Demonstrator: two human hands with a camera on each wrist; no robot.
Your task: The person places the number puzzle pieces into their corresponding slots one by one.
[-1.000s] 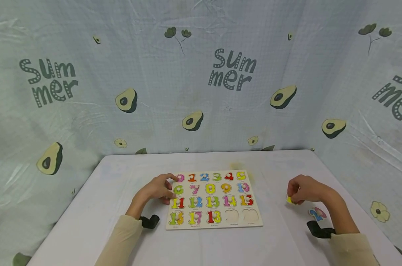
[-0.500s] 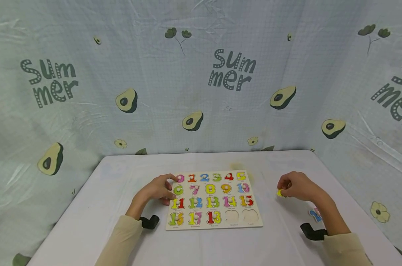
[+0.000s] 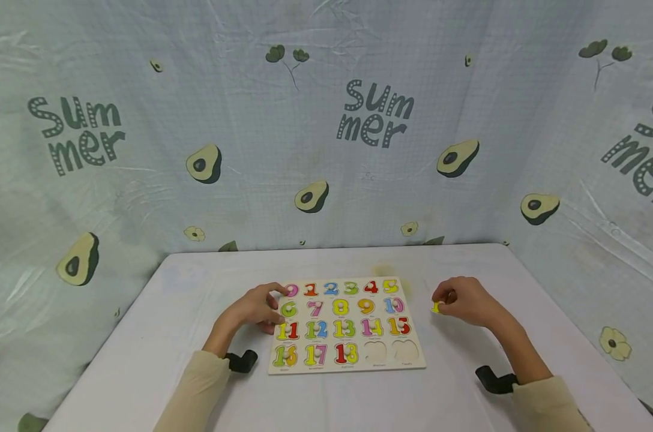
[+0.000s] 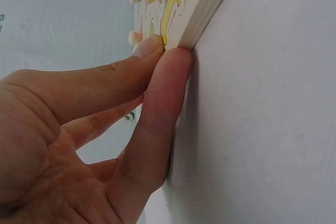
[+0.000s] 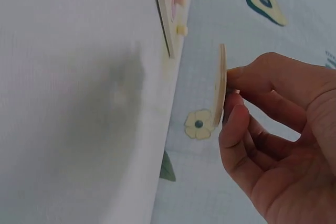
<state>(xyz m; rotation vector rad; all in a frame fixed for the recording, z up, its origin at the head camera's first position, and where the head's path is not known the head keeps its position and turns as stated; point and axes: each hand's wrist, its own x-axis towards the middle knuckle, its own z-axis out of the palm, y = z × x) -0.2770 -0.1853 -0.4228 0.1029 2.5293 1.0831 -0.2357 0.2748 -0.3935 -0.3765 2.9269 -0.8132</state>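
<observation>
A wooden number puzzle board (image 3: 359,367) lies flat on the table, with knobbed number pieces in most of its recesses. Two recesses at its lower right, next to the 18 piece (image 3: 347,353), hold no piece. My left hand (image 3: 255,308) holds the board's left edge; in the left wrist view the thumb (image 4: 149,48) is on top and a finger (image 4: 170,77) against the side. Right of the board, my right hand (image 3: 469,300) pinches a yellow number piece (image 3: 436,308) above the table. The right wrist view shows this piece (image 5: 220,85) edge-on, its number hidden.
The white table (image 3: 391,402) extends around the board. A patterned curtain (image 3: 272,138) hangs behind it. Black wrist cameras, the left one (image 3: 242,362) and the right one (image 3: 496,381), sit low near the tabletop.
My right hand has moved left towards the board, carrying the yellow piece. The blue and pink piece seen earlier on the right is now hidden by the right arm. The left hand stays put.
</observation>
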